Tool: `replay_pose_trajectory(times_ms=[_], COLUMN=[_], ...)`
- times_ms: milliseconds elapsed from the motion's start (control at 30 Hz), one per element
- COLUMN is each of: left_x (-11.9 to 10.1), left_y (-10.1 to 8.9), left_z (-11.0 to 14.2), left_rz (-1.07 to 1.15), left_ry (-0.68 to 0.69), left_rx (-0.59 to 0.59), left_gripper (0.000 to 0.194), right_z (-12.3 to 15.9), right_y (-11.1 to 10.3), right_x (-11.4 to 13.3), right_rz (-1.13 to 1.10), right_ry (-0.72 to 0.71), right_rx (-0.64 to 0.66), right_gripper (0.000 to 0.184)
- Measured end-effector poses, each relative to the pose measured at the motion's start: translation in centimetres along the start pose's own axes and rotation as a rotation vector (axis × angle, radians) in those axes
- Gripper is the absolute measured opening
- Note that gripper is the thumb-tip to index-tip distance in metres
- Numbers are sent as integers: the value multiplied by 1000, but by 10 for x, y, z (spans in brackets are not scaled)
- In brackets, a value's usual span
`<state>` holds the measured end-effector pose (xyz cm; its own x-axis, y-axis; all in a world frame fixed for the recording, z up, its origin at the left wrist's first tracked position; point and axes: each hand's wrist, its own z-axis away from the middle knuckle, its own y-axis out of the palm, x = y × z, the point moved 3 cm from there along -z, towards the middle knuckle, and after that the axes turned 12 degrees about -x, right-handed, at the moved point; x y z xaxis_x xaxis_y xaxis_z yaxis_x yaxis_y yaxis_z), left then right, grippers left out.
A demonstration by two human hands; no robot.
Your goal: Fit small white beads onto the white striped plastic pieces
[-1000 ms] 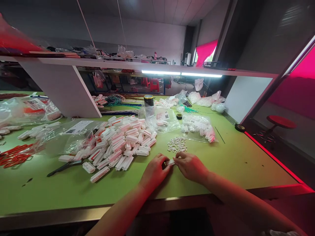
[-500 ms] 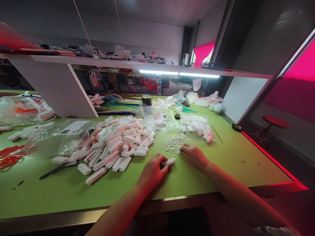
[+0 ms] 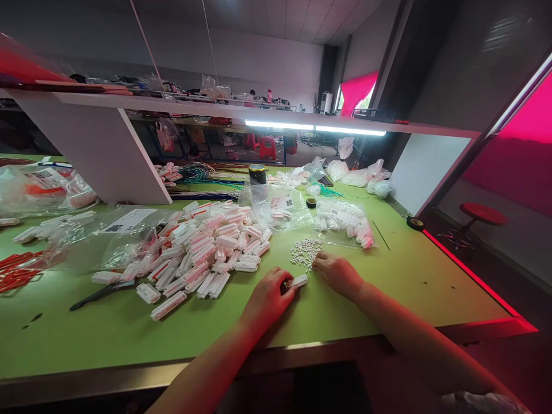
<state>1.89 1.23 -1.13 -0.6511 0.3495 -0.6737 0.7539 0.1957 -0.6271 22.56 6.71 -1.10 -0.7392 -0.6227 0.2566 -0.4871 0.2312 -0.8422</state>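
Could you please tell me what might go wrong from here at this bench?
The right hand is right beside the loose small white pieces, so a careless brush could scatter them. The left hand holds the white block by one end, so it might twist if pressed at the other. The untidy heap could slide if bumped.

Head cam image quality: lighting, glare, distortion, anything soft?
Head view: light tube blown out; glare on clear plastic bag; red cast on right forearm and table edge; dark area under the table; wide-angle stretch toward borders; tiny white pieces lack fine detail, right fingertip contact unclear.
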Motion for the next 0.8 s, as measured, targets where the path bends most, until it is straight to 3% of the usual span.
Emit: replay_pose_trajectory(times_ms=[100, 267, 400, 800], left_x=[0, -2, -2, -2], left_y=[0, 0, 1, 1], left_z=[0, -1, -1, 0], left_rz=[-4, -6, -16, -26], left_ry=[2, 10, 1, 1], left_rx=[-2, -4, -3, -18], left_gripper=[7, 7, 7, 6], right_z=[0, 1, 3, 5], right_y=[0, -10, -9, -7], right_x=[1, 20, 33, 41], right_rz=[53, -228, -304, 37], right_ry=[-19, -10, -28, -217], right_rx=[4, -85, -67, -1], right_gripper=[19, 19, 19, 21])
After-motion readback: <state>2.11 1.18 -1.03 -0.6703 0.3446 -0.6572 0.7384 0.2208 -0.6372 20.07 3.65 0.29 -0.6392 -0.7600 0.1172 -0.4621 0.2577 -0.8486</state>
